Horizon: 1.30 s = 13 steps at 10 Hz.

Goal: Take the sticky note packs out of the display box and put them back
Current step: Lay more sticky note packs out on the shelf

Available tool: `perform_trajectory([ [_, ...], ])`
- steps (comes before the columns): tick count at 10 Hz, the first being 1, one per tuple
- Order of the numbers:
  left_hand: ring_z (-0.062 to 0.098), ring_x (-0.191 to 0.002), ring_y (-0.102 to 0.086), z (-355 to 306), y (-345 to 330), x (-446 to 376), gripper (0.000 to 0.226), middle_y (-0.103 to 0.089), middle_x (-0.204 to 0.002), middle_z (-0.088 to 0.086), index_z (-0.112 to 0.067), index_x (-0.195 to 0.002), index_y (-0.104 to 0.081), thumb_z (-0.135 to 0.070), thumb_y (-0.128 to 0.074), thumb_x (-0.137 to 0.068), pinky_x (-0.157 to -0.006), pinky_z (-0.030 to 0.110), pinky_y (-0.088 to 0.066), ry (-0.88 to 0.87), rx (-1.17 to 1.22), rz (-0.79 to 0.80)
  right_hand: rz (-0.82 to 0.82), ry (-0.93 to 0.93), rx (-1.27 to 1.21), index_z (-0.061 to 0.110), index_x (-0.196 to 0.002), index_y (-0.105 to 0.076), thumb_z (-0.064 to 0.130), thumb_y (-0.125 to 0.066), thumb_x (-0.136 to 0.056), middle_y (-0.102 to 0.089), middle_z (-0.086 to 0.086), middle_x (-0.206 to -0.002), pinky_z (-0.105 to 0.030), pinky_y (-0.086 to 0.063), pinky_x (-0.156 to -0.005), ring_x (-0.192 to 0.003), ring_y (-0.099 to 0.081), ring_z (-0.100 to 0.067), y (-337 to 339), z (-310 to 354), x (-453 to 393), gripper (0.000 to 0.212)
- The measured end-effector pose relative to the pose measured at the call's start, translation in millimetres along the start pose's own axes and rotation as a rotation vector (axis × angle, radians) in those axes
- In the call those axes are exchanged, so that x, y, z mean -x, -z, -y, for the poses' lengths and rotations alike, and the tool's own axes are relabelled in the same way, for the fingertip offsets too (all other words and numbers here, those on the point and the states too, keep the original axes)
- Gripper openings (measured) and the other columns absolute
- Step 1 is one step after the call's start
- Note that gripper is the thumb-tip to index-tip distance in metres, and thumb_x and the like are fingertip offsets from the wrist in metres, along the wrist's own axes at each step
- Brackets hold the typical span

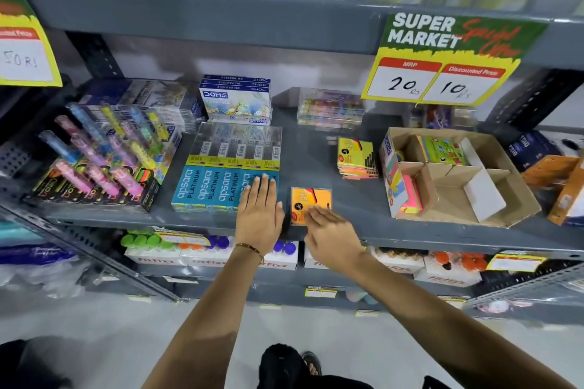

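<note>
An orange sticky note pack point(308, 199) lies flat on the grey shelf point(309, 158) near its front edge. My right hand point(331, 235) is open, with its fingertips over the pack's near edge. Just left of the pack, my left hand point(259, 211) rests flat and open, its fingers partly over the blue apsara boxes point(218, 188). A stack of yellow-topped sticky note packs point(356, 158) sits on the shelf further back. The cardboard display box point(493, 142) stands to the right, holding a pink pack point(410, 196) in its front left compartment and a green pack point(442, 150) at the back.
Highlighter display point(104, 161) stands at the left of the shelf. DOMS pastel boxes point(235, 101) and clear cases point(330, 109) sit at the back. Orange boxes point(565, 186) lie right of the display box. A price sign point(448, 60) hangs from the shelf above.
</note>
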<state>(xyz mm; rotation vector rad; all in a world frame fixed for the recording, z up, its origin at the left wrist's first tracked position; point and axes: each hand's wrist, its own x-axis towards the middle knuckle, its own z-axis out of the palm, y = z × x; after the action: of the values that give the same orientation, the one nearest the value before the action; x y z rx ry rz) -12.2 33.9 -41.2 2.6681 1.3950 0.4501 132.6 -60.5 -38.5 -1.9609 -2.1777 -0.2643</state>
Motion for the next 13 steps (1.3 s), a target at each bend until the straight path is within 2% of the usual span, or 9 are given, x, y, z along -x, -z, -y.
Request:
perform_trajectory([
  [1, 0.035, -0.127, -0.04, -0.4, -1.2, -0.2, 0.053, -0.048, -0.135, 0.02, 0.002, -0.131, -0.045, -0.029, -0.023, -0.093, -0.105, 0.05, -0.02, 0.007, -0.005, -0.01, -0.132, -0.161, -0.075, 0.003, -0.104, -0.071, 0.002, -0.062, -0.074, -0.073, -0.014, -0.108, -0.039, -0.058, -0.079, -0.093, -0.072, -0.028, 18.1, -21.6, -22.9, 0.032],
  [3, 0.035, -0.126, -0.041, -0.5, -2.4, -1.2, 0.054, -0.049, -0.134, 0.021, 0.003, -0.129, -0.046, -0.027, -0.025, -0.09, -0.104, 0.05, -0.02, 0.016, 0.005, -0.009, 0.349, -0.474, 0.003, 0.007, -0.15, -0.012, -0.008, -0.045, -0.089, -0.011, -0.012, -0.16, -0.036, -0.018, -0.119, -0.146, -0.013, -0.028, 38.9, -100.4, -69.4, 0.071],
  [5, 0.035, -0.127, -0.04, -0.2, -3.7, 0.0, 0.054, -0.048, -0.135, 0.021, 0.003, -0.13, -0.046, -0.028, -0.024, -0.09, -0.104, 0.05, -0.022, 0.006, 0.006, -0.034, 0.201, -0.39, 0.039, 0.009, -0.144, -0.034, -0.018, -0.043, -0.082, -0.035, -0.009, -0.153, -0.037, -0.04, -0.106, -0.139, -0.034, -0.024, 43.7, -101.2, -54.4, 0.068],
  [6, 0.035, -0.126, -0.042, -0.8, -3.1, 0.2, 0.053, -0.05, -0.133, 0.021, 0.003, -0.128, -0.047, -0.027, -0.025, -0.091, -0.104, 0.051, -0.022, 0.0, -0.004, -0.051, -0.148, -0.302, 0.093, 0.002, -0.122, -0.062, -0.022, -0.064, -0.061, -0.066, -0.016, -0.123, -0.036, -0.054, -0.089, -0.112, -0.064, -0.028, 42.6, -86.0, -25.1, 0.065],
  [7, 0.036, -0.125, -0.042, -1.3, -4.9, 0.0, 0.052, -0.05, -0.133, 0.021, 0.003, -0.128, -0.048, -0.027, -0.026, -0.091, -0.104, 0.052, -0.022, -0.004, -0.003, -0.059, -0.197, -0.232, 0.079, -0.002, -0.101, -0.073, -0.023, -0.073, -0.041, -0.074, -0.018, -0.101, -0.046, -0.058, -0.075, -0.092, -0.072, -0.032, 25.5, -64.8, 22.1, 0.063],
  [9, 0.036, -0.125, -0.043, -0.7, -5.1, -0.9, 0.052, -0.05, -0.132, 0.021, 0.003, -0.127, -0.049, -0.027, -0.026, -0.091, -0.104, 0.053, -0.023, -0.001, -0.007, -0.055, -0.063, -0.41, -0.137, 0.002, -0.084, -0.073, 0.005, -0.056, -0.067, -0.076, -0.014, -0.085, -0.036, -0.06, -0.062, -0.076, -0.071, -0.033, 23.6, -42.7, 31.0, 0.025],
  [10, 0.036, -0.126, -0.041, 0.5, -6.2, -1.3, 0.053, -0.05, -0.133, 0.021, 0.003, -0.128, -0.047, -0.027, -0.025, -0.091, -0.104, 0.053, -0.022, 0.0, -0.004, -0.047, -0.106, -0.495, -0.16, 0.003, -0.116, -0.062, -0.001, -0.052, -0.081, -0.067, -0.016, -0.115, -0.041, -0.053, -0.087, -0.104, -0.062, -0.035, 42.8, -62.2, -17.0, 0.036],
  [11, 0.035, -0.127, -0.04, 1.5, -6.0, -1.4, 0.053, -0.049, -0.134, 0.021, 0.003, -0.129, -0.046, -0.027, -0.025, -0.091, -0.105, 0.052, -0.021, -0.001, 0.008, -0.044, 0.178, -0.499, -0.056, 0.007, -0.146, -0.027, -0.006, -0.045, -0.088, -0.026, -0.011, -0.155, -0.039, -0.016, -0.118, -0.143, -0.023, -0.03, 44.2, -89.7, -58.4, 0.063],
  [13, 0.035, -0.127, -0.04, 1.2, -6.4, -1.3, 0.054, -0.048, -0.134, 0.021, 0.004, -0.13, -0.045, -0.027, -0.026, -0.09, -0.105, 0.05, -0.021, 0.001, 0.038, -0.049, 0.333, -0.448, 0.026, 0.011, -0.145, -0.029, -0.015, -0.044, -0.085, -0.037, -0.011, -0.15, -0.038, -0.041, -0.104, -0.134, -0.041, -0.028, 36.4, -105.2, -60.2, 0.067],
])
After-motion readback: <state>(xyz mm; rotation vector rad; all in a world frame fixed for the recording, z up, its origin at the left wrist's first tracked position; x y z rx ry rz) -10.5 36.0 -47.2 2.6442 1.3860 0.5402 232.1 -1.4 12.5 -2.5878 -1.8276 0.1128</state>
